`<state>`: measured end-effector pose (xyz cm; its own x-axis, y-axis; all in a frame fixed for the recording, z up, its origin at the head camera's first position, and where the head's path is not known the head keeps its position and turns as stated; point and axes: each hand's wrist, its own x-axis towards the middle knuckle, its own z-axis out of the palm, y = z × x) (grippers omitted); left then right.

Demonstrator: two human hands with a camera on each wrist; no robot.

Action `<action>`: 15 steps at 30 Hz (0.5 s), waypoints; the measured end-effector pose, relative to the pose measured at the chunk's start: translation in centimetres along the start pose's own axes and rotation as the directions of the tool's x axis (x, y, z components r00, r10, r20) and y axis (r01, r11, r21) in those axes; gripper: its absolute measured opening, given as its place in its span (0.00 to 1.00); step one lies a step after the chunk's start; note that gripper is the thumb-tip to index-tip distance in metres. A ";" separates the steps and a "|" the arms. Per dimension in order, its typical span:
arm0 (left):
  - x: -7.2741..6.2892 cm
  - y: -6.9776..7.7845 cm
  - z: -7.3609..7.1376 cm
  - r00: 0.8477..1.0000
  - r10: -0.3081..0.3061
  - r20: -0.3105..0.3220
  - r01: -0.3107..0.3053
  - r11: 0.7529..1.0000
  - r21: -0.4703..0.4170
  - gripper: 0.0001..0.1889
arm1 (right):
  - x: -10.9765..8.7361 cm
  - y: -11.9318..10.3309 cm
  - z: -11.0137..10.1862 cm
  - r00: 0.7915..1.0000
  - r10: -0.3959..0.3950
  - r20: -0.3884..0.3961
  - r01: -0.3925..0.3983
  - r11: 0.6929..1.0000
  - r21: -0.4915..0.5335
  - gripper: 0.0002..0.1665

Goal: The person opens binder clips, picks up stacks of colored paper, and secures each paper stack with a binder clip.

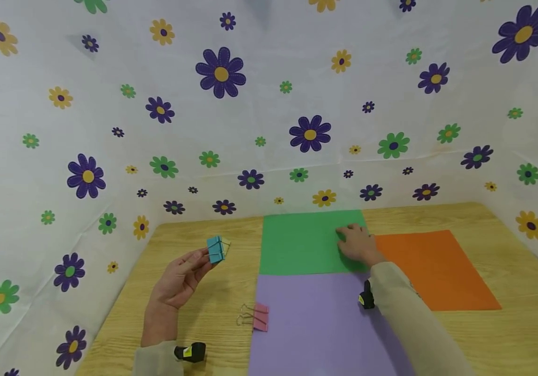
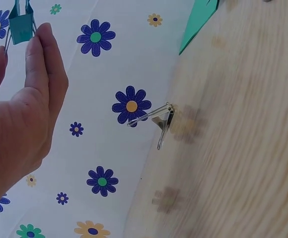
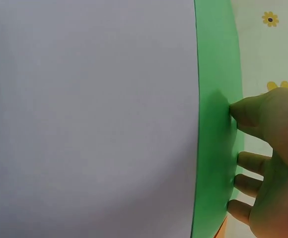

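My left hand (image 1: 181, 279) pinches a blue binder clip (image 1: 215, 249) by its wire handles, between thumb and fingers, raised over the left part of the table. In the left wrist view the clip (image 2: 21, 27) has its body between the fingertips. Behind it in the head view shows a small pale yellow piece (image 1: 225, 244) with wire, partly hidden. My right hand (image 1: 358, 244) reaches to the right part of a green sheet (image 1: 303, 243), its spread fingertips touching the paper. A purple sheet (image 1: 311, 318) lies nearer me, with a pink binder clip (image 1: 261, 317) at its left edge.
An orange sheet (image 1: 438, 271) lies on the wooden table (image 1: 531, 292) to the right, partly behind the right sleeve (image 1: 414, 318). White flowered cloth (image 1: 269, 115) closes off the back and sides.
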<state>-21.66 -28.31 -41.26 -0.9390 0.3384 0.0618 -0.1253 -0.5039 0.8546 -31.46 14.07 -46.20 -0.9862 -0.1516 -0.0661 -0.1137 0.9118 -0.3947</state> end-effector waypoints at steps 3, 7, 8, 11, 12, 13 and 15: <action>-0.3 0.2 -0.1 1.000 0.002 -0.013 -0.002 1.000 -0.006 0.20 | 0.2 -0.1 -0.1 1.000 0.006 -0.005 -0.006 1.000 0.015 0.28; -0.5 0.4 -0.1 0.999 0.002 -0.042 -0.002 1.000 -0.005 0.19 | 0.7 0.1 0.0 0.999 0.018 -0.035 -0.016 0.999 0.045 0.28; -0.5 0.5 -0.1 0.999 0.003 -0.043 -0.003 1.000 0.000 0.18 | 0.7 0.2 0.0 0.998 0.028 -0.050 -0.025 0.998 0.058 0.28; -0.4 0.6 0.0 0.999 0.002 -0.038 -0.001 1.000 0.025 0.17 | 0.9 0.5 -0.3 0.990 0.096 -0.102 -0.086 0.991 0.099 0.28; -0.4 0.6 0.0 1.000 0.002 -0.031 -0.001 0.999 0.032 0.17 | 1.0 0.6 -0.5 0.986 0.122 -0.118 -0.110 0.988 0.105 0.28; -0.4 0.6 -0.1 1.000 0.001 -0.022 0.000 0.999 0.037 0.17 | 1.0 0.7 -0.6 0.980 0.149 -0.130 -0.135 0.985 0.110 0.27; -0.4 0.7 -0.1 1.000 -0.001 -0.012 0.002 0.999 0.041 0.17 | 1.1 0.8 -1.0 0.971 0.194 -0.139 -0.181 0.978 0.103 0.26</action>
<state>-21.36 -28.88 -40.79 -0.9427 0.3291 0.0545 -0.1137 -0.4704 0.8751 -32.75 15.05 -45.73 -0.9964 0.0833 -0.0131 0.0797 0.8798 -0.4686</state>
